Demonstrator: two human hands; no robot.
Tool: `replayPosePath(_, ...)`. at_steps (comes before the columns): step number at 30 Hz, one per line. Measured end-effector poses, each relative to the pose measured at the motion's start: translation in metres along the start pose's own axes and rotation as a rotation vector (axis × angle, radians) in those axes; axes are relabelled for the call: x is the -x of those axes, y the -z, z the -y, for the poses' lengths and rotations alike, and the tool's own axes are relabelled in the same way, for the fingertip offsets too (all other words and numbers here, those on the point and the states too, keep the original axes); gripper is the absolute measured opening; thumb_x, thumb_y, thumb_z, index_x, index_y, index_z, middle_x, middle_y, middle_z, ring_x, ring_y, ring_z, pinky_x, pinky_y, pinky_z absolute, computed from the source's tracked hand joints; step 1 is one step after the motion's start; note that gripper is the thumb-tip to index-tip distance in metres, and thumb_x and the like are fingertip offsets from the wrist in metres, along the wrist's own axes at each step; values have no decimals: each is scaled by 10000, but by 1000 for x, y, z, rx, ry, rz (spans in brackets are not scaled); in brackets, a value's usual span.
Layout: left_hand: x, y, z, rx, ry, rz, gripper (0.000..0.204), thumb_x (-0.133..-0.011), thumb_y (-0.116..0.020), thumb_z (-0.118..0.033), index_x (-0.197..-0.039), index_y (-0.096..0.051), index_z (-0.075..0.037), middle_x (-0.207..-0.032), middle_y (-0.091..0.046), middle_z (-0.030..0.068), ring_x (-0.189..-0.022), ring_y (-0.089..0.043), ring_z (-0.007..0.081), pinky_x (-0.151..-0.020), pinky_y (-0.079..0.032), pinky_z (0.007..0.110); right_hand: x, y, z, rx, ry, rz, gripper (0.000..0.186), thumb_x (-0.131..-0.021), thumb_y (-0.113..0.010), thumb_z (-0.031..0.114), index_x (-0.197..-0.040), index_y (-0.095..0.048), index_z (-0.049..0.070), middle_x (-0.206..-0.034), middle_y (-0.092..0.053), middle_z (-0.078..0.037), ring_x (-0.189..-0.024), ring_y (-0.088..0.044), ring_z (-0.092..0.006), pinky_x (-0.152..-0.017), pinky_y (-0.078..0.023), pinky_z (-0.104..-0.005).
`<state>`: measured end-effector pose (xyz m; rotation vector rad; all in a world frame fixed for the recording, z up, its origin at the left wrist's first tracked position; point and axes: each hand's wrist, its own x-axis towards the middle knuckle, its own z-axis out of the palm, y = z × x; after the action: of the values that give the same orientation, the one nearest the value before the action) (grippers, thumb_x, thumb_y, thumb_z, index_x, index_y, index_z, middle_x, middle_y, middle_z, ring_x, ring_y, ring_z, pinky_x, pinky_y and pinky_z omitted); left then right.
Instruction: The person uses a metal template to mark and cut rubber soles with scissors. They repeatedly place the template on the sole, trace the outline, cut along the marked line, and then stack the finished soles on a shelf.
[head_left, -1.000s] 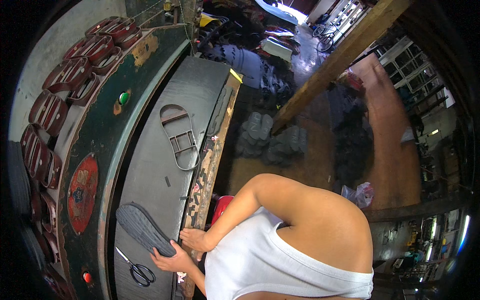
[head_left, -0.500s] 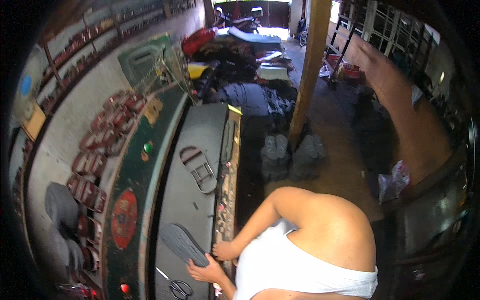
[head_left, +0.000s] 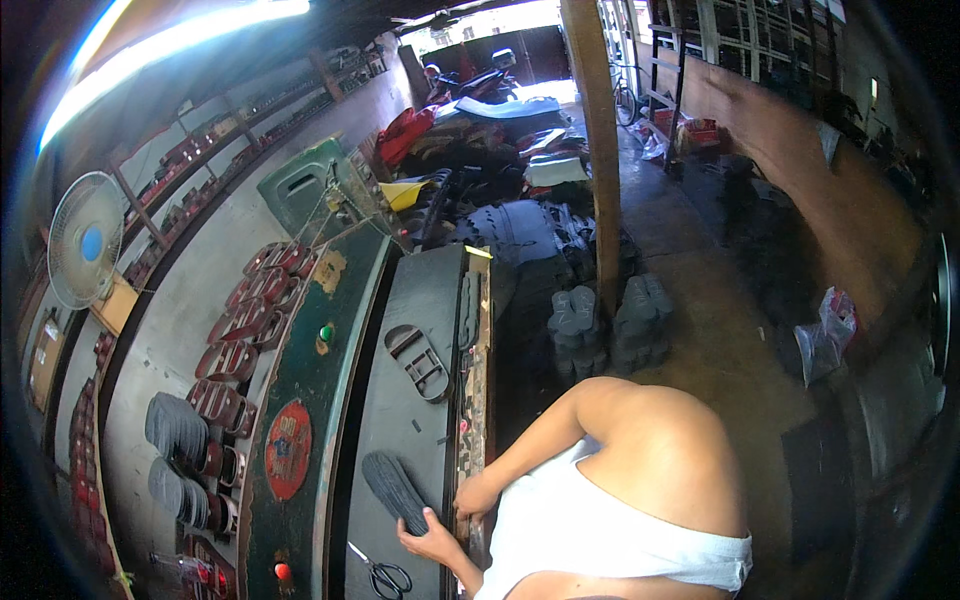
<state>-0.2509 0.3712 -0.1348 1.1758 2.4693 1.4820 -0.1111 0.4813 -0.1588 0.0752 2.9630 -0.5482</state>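
The long dark tabletop (head_left: pixel 425 290) is under my left hand (head_left: pixel 430 542). Just ahead of it are the dark shoe soles (head_left: pixel 388 488), their near end pinched between thumb and fingers. If that pinch gets loose, they might slip and bump the scissors (head_left: pixel 382 577) on its left. My right hand (head_left: pixel 476 496) curls beside it, arm bent; I can't tell if it holds anything.

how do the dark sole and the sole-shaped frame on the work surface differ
The dark sole is solid, while the sole-shaped frame is an open outline with crossbars. The left hand grips one end of the dark sole; no hand touches the sole-shaped frame. Both share a long, rounded outline.
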Motion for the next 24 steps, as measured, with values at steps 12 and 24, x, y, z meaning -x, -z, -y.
replayPosePath(12, 11, -3, -18, -241, -144, 8, 670, -787, -828, -276, -1346, -552, -33, -1432, -511, 240, -1289, -495, 420, -1081, -384, 533, 52, 18, -14, -378, -33, -477, 193, -968, -602, 186, -1039, -619, 7, -971, -668, -195, -975, -648, -411, -832, -507, -498)
replayPosePath(24, 4, -64, -64, -253, -37, 79, 695, -797, -841, -375, -1334, -547, -46, -1399, -473, 248, -1284, -472, 453, -1055, -383, 569, 44, 15, -59, -1896, -281, -524, 270, -1103, -462, 330, -1104, -580, 87, -1168, -609, -46, -1058, -605, -165, -895, -495, -362)
